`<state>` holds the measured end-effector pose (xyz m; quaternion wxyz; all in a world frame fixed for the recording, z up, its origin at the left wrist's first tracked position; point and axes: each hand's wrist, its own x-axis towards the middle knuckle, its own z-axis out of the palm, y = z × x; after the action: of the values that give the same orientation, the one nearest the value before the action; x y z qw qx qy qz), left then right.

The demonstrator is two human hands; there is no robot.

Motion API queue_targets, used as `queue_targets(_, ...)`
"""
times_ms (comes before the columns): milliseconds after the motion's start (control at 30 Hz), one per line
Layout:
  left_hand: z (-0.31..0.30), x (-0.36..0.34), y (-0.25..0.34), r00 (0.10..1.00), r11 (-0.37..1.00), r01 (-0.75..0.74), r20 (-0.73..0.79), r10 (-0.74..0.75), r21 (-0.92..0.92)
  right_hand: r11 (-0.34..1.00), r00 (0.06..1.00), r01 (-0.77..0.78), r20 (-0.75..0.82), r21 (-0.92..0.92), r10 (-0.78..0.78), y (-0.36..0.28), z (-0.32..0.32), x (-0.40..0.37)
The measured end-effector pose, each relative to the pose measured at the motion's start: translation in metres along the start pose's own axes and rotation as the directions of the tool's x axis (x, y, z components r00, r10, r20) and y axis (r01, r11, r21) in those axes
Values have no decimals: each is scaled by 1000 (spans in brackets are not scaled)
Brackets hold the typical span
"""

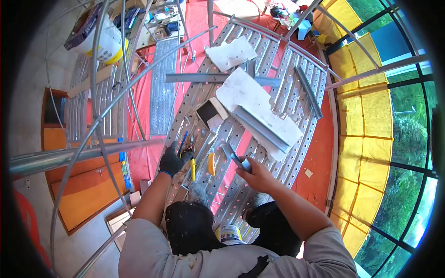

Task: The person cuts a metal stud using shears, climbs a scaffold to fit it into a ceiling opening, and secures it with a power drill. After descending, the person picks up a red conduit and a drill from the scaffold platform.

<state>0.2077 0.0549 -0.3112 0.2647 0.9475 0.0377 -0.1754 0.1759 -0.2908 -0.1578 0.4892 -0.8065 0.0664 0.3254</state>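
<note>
My right hand [257, 176], bare, is closed on a short grey metal channel piece [232, 155] above the perforated metal platform [289, 69]. On the left, my left hand [175, 160] wears a dark glove and is low over the platform. Its fingers are bent beside a blue pen-like tool [184, 138] and a yellow-handled tool [193, 169]; whether they grip anything is hard to see. Between my hands lies a yellow-orange tool [211, 164]. A small open box [212, 112] sits farther forward.
Broken white boards [241, 90] lie ahead, with metal channels [260, 128] on and around them. Scaffold tubes [153, 65] cross the left side. A bucket [99, 41] stands at upper left. Another bucket [229, 233] is between my legs.
</note>
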Motion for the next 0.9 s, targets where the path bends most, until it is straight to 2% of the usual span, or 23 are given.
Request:
queue_targets(33,-15,1,14,998,999,-23,57,25,-38,1000,999,23,-32,-1,-23,5,5,2)
queue_targets(100,-45,2,40,949,974,-80,282,139,-213,1000,995,-16,-95,26,18,19,15,8)
queue_targets(167,-40,-18,53,961,954,-207,135,239,-217,999,978,-7,-206,54,18,18,24,3)
queue_targets(200,-68,-37,89,960,944,-149,184,209,-294,987,965,-88,-233,135,118,-6,20,-11)
queue_targets(233,-74,-53,106,940,922,-189,210,270,-338,973,960,-43,-260,227,103,-4,27,-17)
queue_targets(267,-94,-74,134,927,967,-125,321,194,-223,949,954,3,-286,317,93,19,41,-18)
queue_targets(300,-106,-100,156,926,946,-111,313,210,-305,914,946,49,-313,403,88,23,47,-26)
queue_targets(333,-97,-120,159,910,924,-121,332,249,-363,863,961,13,-246,504,129,4,46,-45)
queue_targets(400,-143,-167,207,858,912,-43,452,243,-408,731,973,-76,-108,678,202,-44,36,-88)
queue_targets(433,-163,-194,228,861,843,34,444,247,-536,710,974,-125,-50,693,221,-74,28,-112)
queue_targets(500,-212,-228,269,803,746,169,528,274,-644,669,968,-215,62,711,245,-139,8,-155)
queue_targets(533,-234,-243,282,823,744,118,484,297,-658,629,967,-241,126,739,224,-159,3,-167)
queue_targets(600,-279,-268,304,858,733,16,385,339,-680,678,984,-179,118,713,137,-212,-19,-201)
queue_targets(633,-305,-279,314,859,714,31,383,339,-700,700,988,-152,120,698,94,-241,-27,-221)
queue_targets(667,-332,-288,321,863,693,44,377,337,-720,578,968,-252,205,776,147,-254,-28,-226)
queue_targets(700,-355,-298,327,868,672,59,370,331,-739,554,968,-227,247,801,41,-277,-37,-238)
queue_targets(767,-382,-311,329,826,617,45,377,419,-785,513,919,-207,346,833,-191,-330,-55,-262)
queue_targets(867,-440,-322,332,797,432,72,312,517,-899,593,839,-2,325,805,-438,-405,-72,-286)
queue_targets(900,-468,-332,342,805,423,34,276,525,-906,624,803,26,356,781,-479,-430,-79,-294)
